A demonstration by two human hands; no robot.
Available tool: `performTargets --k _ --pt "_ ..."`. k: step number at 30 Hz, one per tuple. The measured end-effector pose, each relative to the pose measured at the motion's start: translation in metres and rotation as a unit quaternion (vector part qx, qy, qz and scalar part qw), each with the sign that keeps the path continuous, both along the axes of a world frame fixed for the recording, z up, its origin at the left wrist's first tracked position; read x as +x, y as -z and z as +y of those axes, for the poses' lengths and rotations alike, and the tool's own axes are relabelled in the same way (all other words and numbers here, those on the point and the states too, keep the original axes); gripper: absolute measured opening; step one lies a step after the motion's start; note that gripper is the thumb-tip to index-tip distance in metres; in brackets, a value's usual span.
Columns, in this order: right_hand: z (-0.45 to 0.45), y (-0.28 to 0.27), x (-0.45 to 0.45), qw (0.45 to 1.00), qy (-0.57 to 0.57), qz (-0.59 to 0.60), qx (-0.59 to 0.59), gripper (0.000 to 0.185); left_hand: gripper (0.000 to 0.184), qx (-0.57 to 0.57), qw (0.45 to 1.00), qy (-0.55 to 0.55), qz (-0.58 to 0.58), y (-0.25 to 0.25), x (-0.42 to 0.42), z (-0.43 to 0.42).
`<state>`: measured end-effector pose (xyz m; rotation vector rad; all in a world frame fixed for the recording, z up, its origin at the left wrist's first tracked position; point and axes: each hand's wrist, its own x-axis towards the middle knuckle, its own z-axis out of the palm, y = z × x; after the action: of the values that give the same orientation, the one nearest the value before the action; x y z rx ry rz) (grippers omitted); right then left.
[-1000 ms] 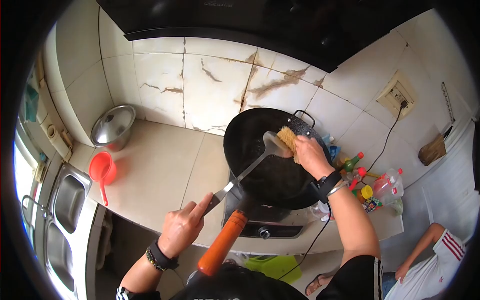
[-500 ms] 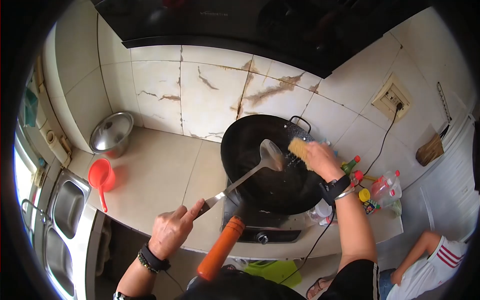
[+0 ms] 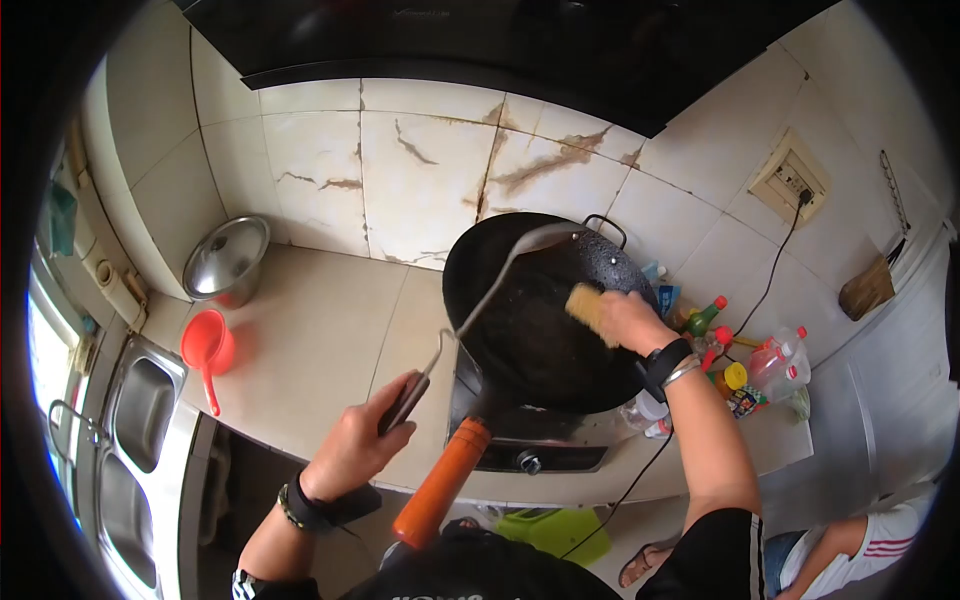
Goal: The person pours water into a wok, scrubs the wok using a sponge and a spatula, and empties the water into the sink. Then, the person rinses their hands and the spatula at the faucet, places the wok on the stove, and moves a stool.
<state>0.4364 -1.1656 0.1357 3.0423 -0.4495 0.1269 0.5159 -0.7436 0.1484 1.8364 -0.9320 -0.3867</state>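
A black wok (image 3: 540, 350) with an orange wooden handle (image 3: 442, 485) rests on the stove (image 3: 535, 440). My left hand (image 3: 355, 450) is closed round the dark grip of a metal spatula (image 3: 495, 285), whose head lies over the wok's far inner side, seen edge-on. In my right hand (image 3: 635, 322) is a tan scrubbing brush (image 3: 586, 305), held over the right part of the wok's inside. Whether the bristles touch the metal is hard to tell.
Bottles (image 3: 775, 365) and jars crowd the counter right of the wok. A red dipper (image 3: 207, 343) and a lidded steel pot (image 3: 228, 262) stand left, near a double sink (image 3: 143, 415). A cable hangs from the wall socket (image 3: 792, 180). A person (image 3: 860, 545) is at the lower right.
The spatula has turned on edge and its head has moved up to the wok's far side, away from the brush. My right hand has shifted slightly with the brush. The person has moved lower.
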Motion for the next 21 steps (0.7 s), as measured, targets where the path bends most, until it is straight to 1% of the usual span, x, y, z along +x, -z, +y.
performTargets --k 1,2,3,4,5,7,8,9,11,13,14,15,16,17,19,20,21 --pt "0.010 -0.003 0.000 0.991 0.046 0.106 0.070 0.024 0.048 -0.002 0.994 0.015 0.111 -0.016 0.000 0.000" --pt "0.013 -0.001 -0.002 0.986 -0.031 0.146 0.077 0.024 0.046 -0.005 0.975 0.029 0.220 -0.030 0.000 -0.002" --pt "0.015 0.001 -0.003 0.974 -0.107 0.184 0.082 0.023 0.044 -0.010 0.945 0.043 0.325 -0.037 0.000 -0.003" --pt "0.015 0.002 -0.004 0.983 -0.076 0.139 0.093 0.022 0.038 -0.030 0.932 0.053 0.358 -0.036 0.001 -0.004" --pt "0.020 -0.008 -0.004 0.988 -0.066 0.102 0.096 0.025 0.036 -0.032 0.916 0.053 0.396 -0.034 0.003 -0.005" --pt "0.039 -0.041 -0.009 0.993 -0.048 0.029 0.101 0.032 0.031 -0.036 0.879 0.054 0.473 -0.029 0.006 -0.005" --pt "0.047 -0.044 -0.012 0.993 -0.047 -0.064 0.092 0.029 0.032 -0.055 0.864 0.067 0.495 -0.025 0.007 -0.005" --pt "0.064 -0.055 -0.013 0.991 -0.048 -0.112 0.047 0.028 0.033 -0.073 0.849 0.082 0.517 -0.021 0.008 -0.005" --pt "0.079 -0.057 -0.008 0.973 -0.121 -0.194 0.016 0.030 0.036 -0.102 0.820 0.114 0.552 -0.020 0.005 -0.008" --pt "0.094 -0.054 0.002 0.960 -0.168 -0.221 -0.033 0.025 0.039 -0.127 0.795 0.146 0.575 -0.026 0.001 -0.011" --pt "0.096 -0.051 0.008 0.962 -0.188 -0.192 -0.058 0.027 0.042 -0.135 0.780 0.160 0.589 -0.026 -0.001 -0.012" --pt "0.096 -0.043 0.014 0.959 -0.203 -0.190 -0.056 0.024 0.044 -0.144 0.765 0.174 0.603 -0.025 -0.003 -0.012" --pt "0.092 -0.038 0.018 0.958 -0.206 -0.182 -0.084 0.022 0.046 -0.153 0.750 0.185 0.617 -0.024 -0.004 -0.011" --pt "0.089 -0.035 0.022 0.955 -0.211 -0.174 -0.112 0.020 0.047 -0.150 0.749 0.184 0.618 -0.026 -0.004 -0.011" --pt "0.073 -0.034 0.026 0.956 -0.193 -0.170 -0.141 0.016 0.049 -0.146 0.745 0.177 0.626 -0.028 -0.008 -0.009" --pt "0.060 -0.031 0.029 0.972 -0.152 -0.135 -0.121 0.016 0.050 -0.144 0.747 0.170 0.626 -0.027 -0.010 -0.007" --pt "0.043 -0.027 0.029 0.975 -0.130 -0.101 -0.152 0.016 0.051 -0.144 0.750 0.165 0.624 -0.027 -0.011 -0.005"
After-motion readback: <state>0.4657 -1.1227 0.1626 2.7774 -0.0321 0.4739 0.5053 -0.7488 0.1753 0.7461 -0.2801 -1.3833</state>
